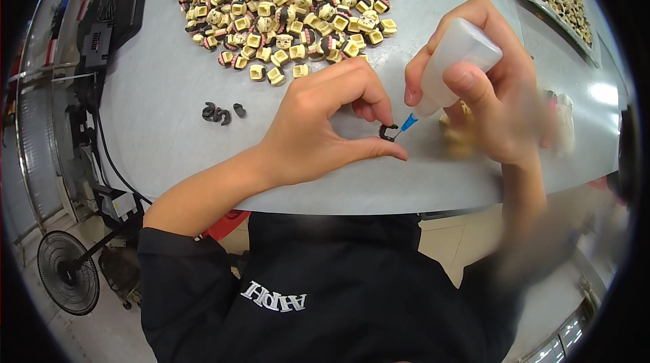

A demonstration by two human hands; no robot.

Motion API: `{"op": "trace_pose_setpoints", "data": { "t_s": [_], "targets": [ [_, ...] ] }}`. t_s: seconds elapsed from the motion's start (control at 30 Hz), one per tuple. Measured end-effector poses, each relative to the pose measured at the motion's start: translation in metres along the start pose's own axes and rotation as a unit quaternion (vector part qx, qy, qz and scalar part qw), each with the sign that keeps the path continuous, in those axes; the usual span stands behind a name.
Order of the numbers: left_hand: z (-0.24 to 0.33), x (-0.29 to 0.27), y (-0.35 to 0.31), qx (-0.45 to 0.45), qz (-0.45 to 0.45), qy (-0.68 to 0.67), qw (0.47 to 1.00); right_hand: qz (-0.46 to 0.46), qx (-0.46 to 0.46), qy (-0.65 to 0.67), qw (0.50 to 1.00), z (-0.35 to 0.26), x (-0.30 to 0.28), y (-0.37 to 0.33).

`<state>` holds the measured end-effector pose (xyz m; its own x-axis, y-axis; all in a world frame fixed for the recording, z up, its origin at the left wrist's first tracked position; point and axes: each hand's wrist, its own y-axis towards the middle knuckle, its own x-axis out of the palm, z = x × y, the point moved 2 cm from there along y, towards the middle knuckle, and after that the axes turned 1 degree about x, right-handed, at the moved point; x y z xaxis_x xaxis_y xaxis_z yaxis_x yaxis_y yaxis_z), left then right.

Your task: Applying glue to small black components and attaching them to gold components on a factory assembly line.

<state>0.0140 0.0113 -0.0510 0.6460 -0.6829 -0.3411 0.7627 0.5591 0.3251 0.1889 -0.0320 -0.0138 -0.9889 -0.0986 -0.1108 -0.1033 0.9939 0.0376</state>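
Observation:
Between thumb and fingertips, my left hand [332, 116] pinches a small dark C-shaped piece [386, 133]. My right hand [497, 85] is wrapped round a translucent squeeze bottle [457, 58], tilted with its tip down. The bottle's blue needle nozzle [409, 122] points at the dark piece; its fine tip looks to be at the piece's edge, though contact is hard to make out. Below the right palm is a blurred cream-coloured thing [459, 133], partly hidden by the fingers. Several loose dark pieces [217, 113] lie on the table left of my left hand.
A large heap of small cream, black and pink figure parts [291, 11] covers the far middle of the grey table [338, 190]. At the far right stands a tray [558, 4] full of similar parts. Black equipment [101, 45] lines the left edge; a fan [68, 271] stands at lower left.

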Motion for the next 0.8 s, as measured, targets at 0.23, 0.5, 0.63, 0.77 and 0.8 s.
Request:
{"op": "trace_pose_setpoints", "data": {
  "t_s": [0.23,0.5,0.63,0.77,0.8],
  "targets": [
    [-0.0006,-0.0018,-0.0016,-0.042,-0.022,-0.018,0.999,0.058,-0.056,-0.003,0.997,-0.0005,0.0026,-0.0022],
    [-0.0039,0.0,-0.0015,-0.053,-0.005,-0.035,0.998,0.057,-0.068,-0.026,0.996,-0.0008,0.0055,-0.001],
    [-0.0043,0.0002,-0.0015,-0.045,0.008,-0.036,0.998,0.045,-0.115,-0.021,0.992,-0.0024,0.0068,-0.0004],
    [-0.0044,0.0004,-0.0016,-0.044,0.009,-0.036,0.998,0.059,-0.082,-0.011,0.995,-0.0009,0.0041,-0.0031],
    [-0.0044,0.0004,-0.0017,-0.043,0.01,-0.036,0.998,0.057,-0.077,-0.011,0.995,-0.0016,0.0036,-0.0029]
  ]
}}
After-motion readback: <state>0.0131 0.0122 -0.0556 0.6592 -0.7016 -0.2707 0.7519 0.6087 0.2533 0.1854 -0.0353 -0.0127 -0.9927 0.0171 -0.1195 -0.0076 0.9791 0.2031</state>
